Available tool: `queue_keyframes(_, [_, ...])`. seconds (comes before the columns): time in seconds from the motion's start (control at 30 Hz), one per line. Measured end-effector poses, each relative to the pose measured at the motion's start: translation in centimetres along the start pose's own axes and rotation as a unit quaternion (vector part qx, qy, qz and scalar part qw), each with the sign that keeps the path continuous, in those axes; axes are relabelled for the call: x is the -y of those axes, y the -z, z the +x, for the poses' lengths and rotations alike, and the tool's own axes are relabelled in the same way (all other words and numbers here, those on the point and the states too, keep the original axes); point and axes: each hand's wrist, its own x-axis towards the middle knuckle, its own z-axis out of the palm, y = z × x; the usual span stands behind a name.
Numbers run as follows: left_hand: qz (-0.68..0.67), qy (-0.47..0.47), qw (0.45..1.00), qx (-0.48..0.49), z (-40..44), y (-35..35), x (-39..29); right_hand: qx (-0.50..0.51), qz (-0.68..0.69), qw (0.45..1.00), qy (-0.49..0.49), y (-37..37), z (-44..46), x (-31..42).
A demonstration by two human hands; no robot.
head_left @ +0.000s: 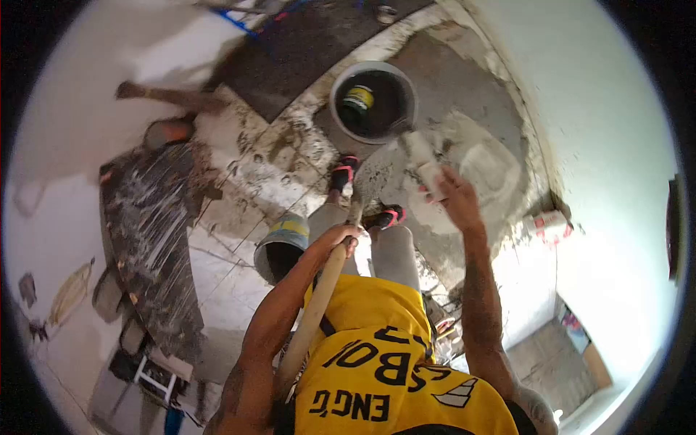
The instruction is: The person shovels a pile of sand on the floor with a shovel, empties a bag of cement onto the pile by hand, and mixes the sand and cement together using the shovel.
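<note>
One wide grey patch (464,243) is spread across the floor, right of centre. A dark sheet (272,69) is laid at upper centre. Near the sheet, a round bucket (415,101) is positioned upright, with a yellow-and-green can (357,100) contained inside. A wooden pole (315,308), slanted at lower centre, is gripped by the left hand (339,238), its fingers curled closed around the shaft. Above the patch, just below the bucket, a pale, blurred object (420,151) is held by the right hand (458,197), its fingers partly closed around the near end.
</note>
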Motion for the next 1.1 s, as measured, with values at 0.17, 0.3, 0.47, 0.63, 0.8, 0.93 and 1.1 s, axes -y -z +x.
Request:
queue_keyframes(0.17, [0.063, 0.048, 0.995, 0.055, 0.1, -4.3, 0.2, -0.242, -0.233, 0.934, 0.124, 11.5, -4.4, 4.7])
queue_keyframes(0.3, [0.103, 0.062, 0.988, 0.097, 2.0, -10.0, 0.2, -0.466, -0.192, 0.824, 0.258, 19.1, -6.0, 2.0])
queue_keyframes(0.47, [0.116, 0.099, 0.980, 0.131, 5.8, -18.0, 1.2, -0.722, -0.231, 0.644, 0.102, 23.8, -3.7, -8.9])
queue_keyframes(0.63, [0.178, 0.110, 0.974, 0.084, 11.3, -24.4, 4.3, -0.470, -0.255, 0.845, 0.003, 23.4, 1.7, -27.3])
queue_keyframes(0.8, [0.225, 0.128, 0.964, 0.065, 13.3, -27.2, 6.0, -0.440, -0.344, 0.829, -0.019, 25.2, 1.0, -31.7])
queue_keyframes(0.93, [0.220, 0.134, 0.963, 0.082, 13.5, -26.5, 5.6, -0.498, -0.345, 0.795, 0.037, 23.9, 0.2, -30.5])
queue_keyframes(1.1, [0.188, 0.145, 0.970, 0.058, 12.2, -24.7, 4.5, -0.396, -0.320, 0.855, 0.096, 21.4, -0.5, -29.0])
